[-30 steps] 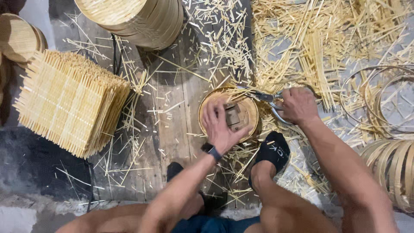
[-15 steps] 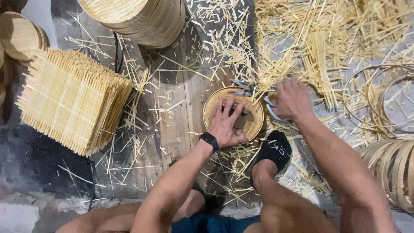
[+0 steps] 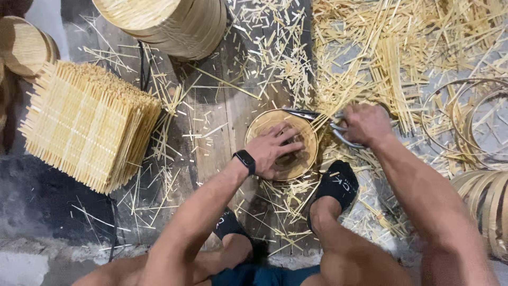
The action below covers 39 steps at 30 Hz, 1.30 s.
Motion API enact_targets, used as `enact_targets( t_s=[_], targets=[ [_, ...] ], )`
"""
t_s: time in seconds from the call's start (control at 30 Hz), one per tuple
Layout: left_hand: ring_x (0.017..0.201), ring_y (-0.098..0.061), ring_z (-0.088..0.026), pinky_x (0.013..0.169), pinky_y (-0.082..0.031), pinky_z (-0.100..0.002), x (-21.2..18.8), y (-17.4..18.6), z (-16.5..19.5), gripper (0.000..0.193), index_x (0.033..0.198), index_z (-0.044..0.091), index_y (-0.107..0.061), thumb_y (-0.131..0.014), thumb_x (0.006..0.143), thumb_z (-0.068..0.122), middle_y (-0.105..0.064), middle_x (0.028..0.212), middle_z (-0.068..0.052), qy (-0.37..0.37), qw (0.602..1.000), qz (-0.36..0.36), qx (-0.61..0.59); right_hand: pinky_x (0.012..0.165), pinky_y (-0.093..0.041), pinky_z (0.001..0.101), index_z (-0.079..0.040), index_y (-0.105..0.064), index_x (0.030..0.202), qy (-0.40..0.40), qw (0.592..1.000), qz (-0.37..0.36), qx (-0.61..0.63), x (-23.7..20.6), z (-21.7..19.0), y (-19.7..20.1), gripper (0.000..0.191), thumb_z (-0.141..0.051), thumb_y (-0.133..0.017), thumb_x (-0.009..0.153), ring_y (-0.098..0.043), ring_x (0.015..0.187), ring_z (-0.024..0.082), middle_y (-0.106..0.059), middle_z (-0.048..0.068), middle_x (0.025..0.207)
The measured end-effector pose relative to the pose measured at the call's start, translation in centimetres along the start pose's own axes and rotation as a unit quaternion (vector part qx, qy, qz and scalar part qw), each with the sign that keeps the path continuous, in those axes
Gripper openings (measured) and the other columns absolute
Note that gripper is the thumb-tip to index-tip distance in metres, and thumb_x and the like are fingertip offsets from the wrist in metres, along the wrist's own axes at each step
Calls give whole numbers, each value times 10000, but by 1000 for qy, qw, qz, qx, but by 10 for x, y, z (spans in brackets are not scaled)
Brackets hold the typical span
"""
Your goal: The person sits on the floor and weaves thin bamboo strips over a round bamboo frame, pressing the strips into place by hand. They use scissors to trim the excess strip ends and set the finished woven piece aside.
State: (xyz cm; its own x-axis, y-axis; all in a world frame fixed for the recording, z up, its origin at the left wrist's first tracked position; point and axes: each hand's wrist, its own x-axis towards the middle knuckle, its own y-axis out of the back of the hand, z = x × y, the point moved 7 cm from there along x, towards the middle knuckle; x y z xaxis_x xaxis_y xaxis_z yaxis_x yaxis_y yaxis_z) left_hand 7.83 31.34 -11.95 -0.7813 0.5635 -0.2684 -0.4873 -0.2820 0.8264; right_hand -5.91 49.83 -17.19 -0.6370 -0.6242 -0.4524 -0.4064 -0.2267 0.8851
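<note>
Left hand (image 3: pixel 272 151), fingers spread, pins the round bamboo tray (image 3: pixel 281 144) (light, springy; press its middle); right hand (image 3: pixel 364 123) clamps shears (image 3: pixel 317 117), blades probably biting the rim.

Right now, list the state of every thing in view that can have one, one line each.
left hand: open, fingers spread, pressing flat on the tray.
right hand: closed around the shears' handles.
shears: blades at the tray's far rim; open or closed unclear.
round bamboo tray: flat on the boards.
square mats: stacked, leaning.
bamboo hoops: lying loose.
offcuts: scattered.
</note>
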Motion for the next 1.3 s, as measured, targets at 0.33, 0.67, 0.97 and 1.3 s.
enact_targets(
  t_s=[0.33, 0.67, 0.97, 1.3],
  targets=[
    [1431, -364, -438, 1147, -352, -587, -3, 7, -2, 971, 1437, 246, -500, -904, 558, 337, -415, 1527, -122, 36, 991, 76, -104, 790, -575, 495, -115, -739, 999, -149, 977, -109, 108, -59, 119, -35, 462, -549, -677, 854, -734, 810, 370, -752, 195, 855],
    [1407, -362, -473, 1163, -322, -601, -12, 8, -26, 1046, 1556, 141, -376, -856, 686, 467, -392, 1518, -266, 242, 931, 256, -100, 890, -536, 429, -182, -874, 850, -85, 903, -290, 305, -22, 112, -53, 277, -410, -726, 797, -739, 898, 238, -828, 55, 958],
    [1339, -526, -368, 1168, -391, -461, 6, 1, -145, 609, 1373, 151, -676, -692, 916, 554, -595, 1424, -186, 415, 844, 236, -245, 883, -524, 507, -53, -760, 1054, -408, 874, 70, 253, -15, 140, 16, 598, -615, -825, 863, -689, 903, 405, -734, 235, 960],
    [1007, -670, -289, 1015, -469, -474, 90, -21, -115, 333, 972, 251, -841, -846, 746, 495, -767, 953, -105, 381, 879, 129, -255, 605, -530, 343, 19, -760, 1026, -222, 698, 18, 680, -30, -20, -43, 232, -176, -786, 902, -645, 661, 166, -732, 84, 809]
  ],
)
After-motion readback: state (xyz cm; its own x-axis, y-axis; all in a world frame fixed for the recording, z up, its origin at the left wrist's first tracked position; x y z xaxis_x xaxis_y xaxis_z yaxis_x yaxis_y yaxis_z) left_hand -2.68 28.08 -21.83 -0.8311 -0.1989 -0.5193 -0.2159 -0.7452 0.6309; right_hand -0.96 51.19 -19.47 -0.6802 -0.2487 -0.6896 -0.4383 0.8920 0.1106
